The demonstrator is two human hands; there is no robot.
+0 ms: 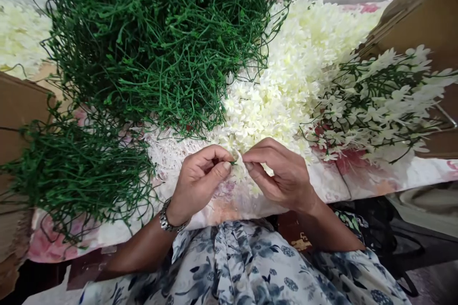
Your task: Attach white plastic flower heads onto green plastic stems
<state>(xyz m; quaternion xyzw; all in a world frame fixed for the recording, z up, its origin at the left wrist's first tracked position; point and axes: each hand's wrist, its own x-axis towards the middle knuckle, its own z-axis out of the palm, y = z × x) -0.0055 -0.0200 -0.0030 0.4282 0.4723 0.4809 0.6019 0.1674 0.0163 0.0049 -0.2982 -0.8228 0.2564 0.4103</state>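
Observation:
My left hand (200, 178) is closed in a pinch on the tip of a thin green plastic stem (233, 162). It wears a metal watch at the wrist. My right hand (282, 174) is pinched on a small cream-white artificial flower (240, 158), right against the stem tip. Both hands meet just in front of a heap of loose cream-white flowers (286, 81). A big tangle of bare green stems (157, 38) lies behind and left of my left hand.
A second clump of green stems (75, 171) lies at the left. Stems with flowers on them (379, 105) are piled at the right. Everything rests on a flowered cloth (358, 176). Cardboard boxes stand at the left (17, 109) and right (425, 14).

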